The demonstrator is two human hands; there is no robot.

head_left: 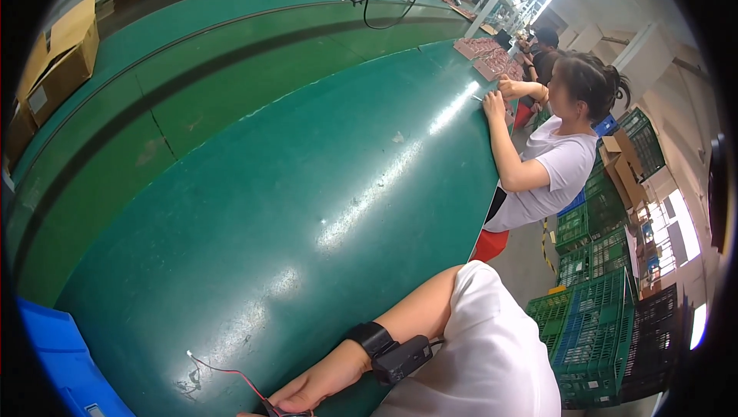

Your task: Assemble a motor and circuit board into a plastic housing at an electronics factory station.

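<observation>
My right hand (319, 383) is at the bottom edge, its arm coming in from a white sleeve with a black strap and a small box on the wrist. Its fingers are closed on a small dark part (270, 408), mostly cut off by the picture's edge, so its kind does not show. From this part runs a thin red-and-black wire lead (231, 372), lying toward the left and ending in a small white connector (190, 353) above the green tabletop (231, 248). My left hand cannot be seen.
A blue plastic bin (58, 352) stands at the lower left. A cardboard box (68, 63) sits far left beyond a green divider. On the right, a co-worker (565, 148) works at the table edge near a tray of reddish parts (484, 56). Green crates (588, 332) are stacked behind.
</observation>
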